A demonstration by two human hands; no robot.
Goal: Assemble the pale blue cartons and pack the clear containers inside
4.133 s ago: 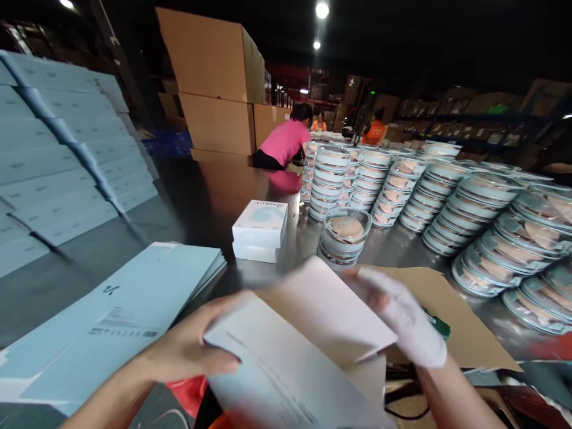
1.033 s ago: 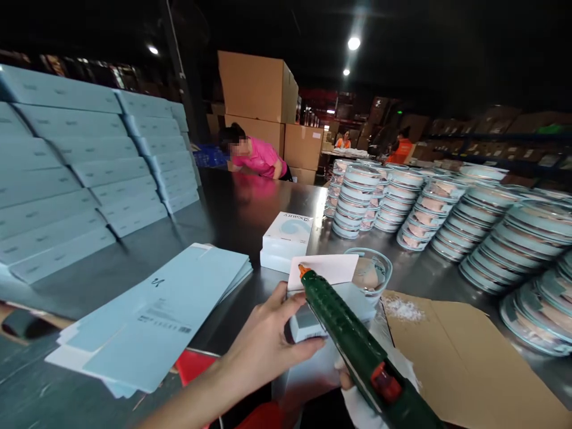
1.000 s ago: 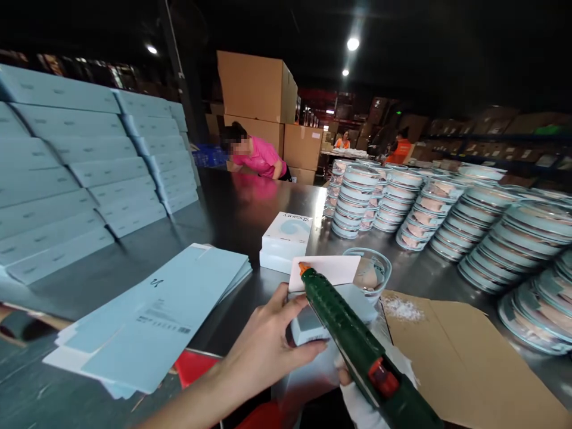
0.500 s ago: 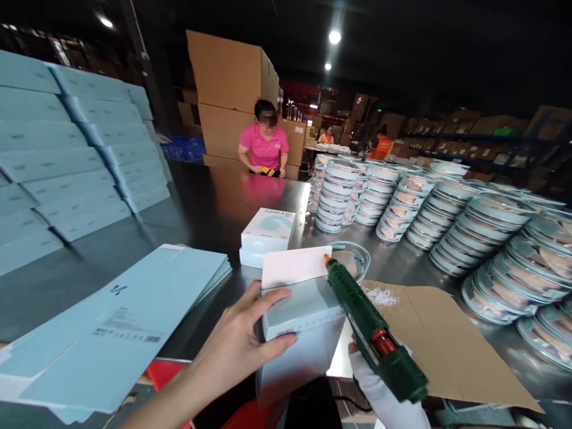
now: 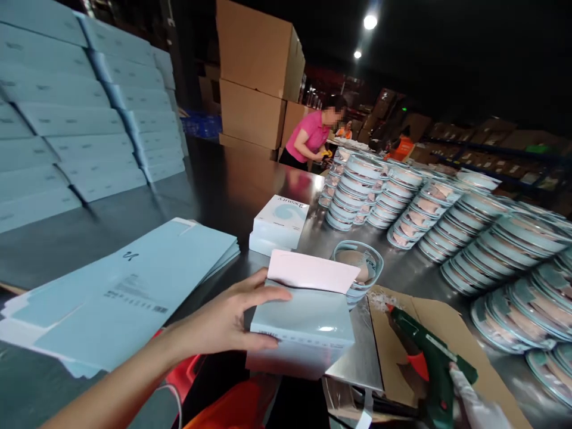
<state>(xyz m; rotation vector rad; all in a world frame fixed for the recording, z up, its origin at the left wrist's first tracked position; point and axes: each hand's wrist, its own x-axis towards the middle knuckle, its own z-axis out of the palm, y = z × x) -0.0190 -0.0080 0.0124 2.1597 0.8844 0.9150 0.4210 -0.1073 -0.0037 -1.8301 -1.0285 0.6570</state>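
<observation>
Gloved right hand [image 5: 476, 408] seemingly half cropped

Steel worktable [image 5: 214, 196]. Near edge, centre: pale blue carton with raised white flap [image 5: 304, 313]; left hand [image 5: 223, 319] against its left side. Left of it, fan of flat pale blue carton blanks [image 5: 134, 286]. Behind carton, two stacked white square boxes [image 5: 279, 223]; right of those, single clear round lidded tub [image 5: 360, 268]. Right of carton, brown cardboard sheet [image 5: 451, 333], green glue gun [image 5: 431, 357] lying on it, gloved right hand [image 5: 476, 408] at its grip. Right side back: rows of stacked round tubs [image 5: 447, 214]. Far left: stacked pale blue flat boxes [image 5: 75, 113]. Far end: person in pink shirt [image 5: 310, 137] before large brown cartons [image 5: 257, 77].
</observation>
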